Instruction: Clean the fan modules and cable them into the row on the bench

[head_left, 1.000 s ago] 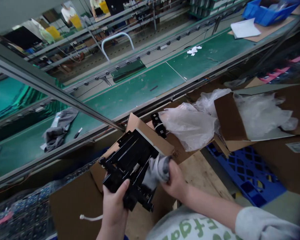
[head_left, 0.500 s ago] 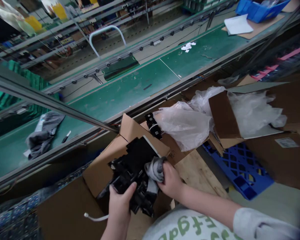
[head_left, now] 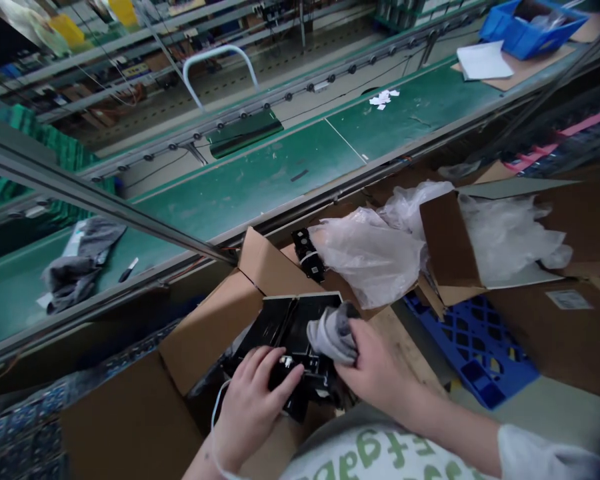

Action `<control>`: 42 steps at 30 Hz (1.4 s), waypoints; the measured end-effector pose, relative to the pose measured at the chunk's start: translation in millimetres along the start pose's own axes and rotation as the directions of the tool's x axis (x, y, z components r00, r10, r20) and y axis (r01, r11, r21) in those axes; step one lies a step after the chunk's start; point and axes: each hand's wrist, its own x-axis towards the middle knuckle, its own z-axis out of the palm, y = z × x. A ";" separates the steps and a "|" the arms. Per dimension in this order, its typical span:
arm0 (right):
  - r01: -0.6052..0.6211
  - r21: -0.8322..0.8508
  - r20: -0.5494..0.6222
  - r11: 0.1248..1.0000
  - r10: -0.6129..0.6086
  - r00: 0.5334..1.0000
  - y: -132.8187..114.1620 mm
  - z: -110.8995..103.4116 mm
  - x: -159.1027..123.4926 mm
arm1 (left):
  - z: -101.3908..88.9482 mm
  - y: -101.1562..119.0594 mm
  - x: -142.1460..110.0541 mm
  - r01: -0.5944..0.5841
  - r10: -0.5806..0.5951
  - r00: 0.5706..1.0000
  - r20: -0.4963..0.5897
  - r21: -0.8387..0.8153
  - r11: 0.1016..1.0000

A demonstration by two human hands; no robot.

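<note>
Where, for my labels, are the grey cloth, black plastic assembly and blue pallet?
Grey cloth (head_left: 333, 333), head view, bunched middle.
Black plastic assembly (head_left: 300, 325), head view, flat upper face.
Blue pallet (head_left: 473, 350), head view, lattice top.

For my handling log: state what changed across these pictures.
The black plastic part was lowered from a tilted hold into the cardboard box and now lies nearly flat. The left hand shifted from underneath it to resting on top, fingers spread. The right hand kept hold of the grey cloth against the part. The clear plastic bag stayed beside the box.
</note>
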 end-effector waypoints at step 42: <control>-0.564 -0.456 0.079 0.688 0.663 0.745 199.6 33.8 84.1 | 72.2 24.2 -58.8 0.196 -0.152 0.853 0.499 -0.036 0.980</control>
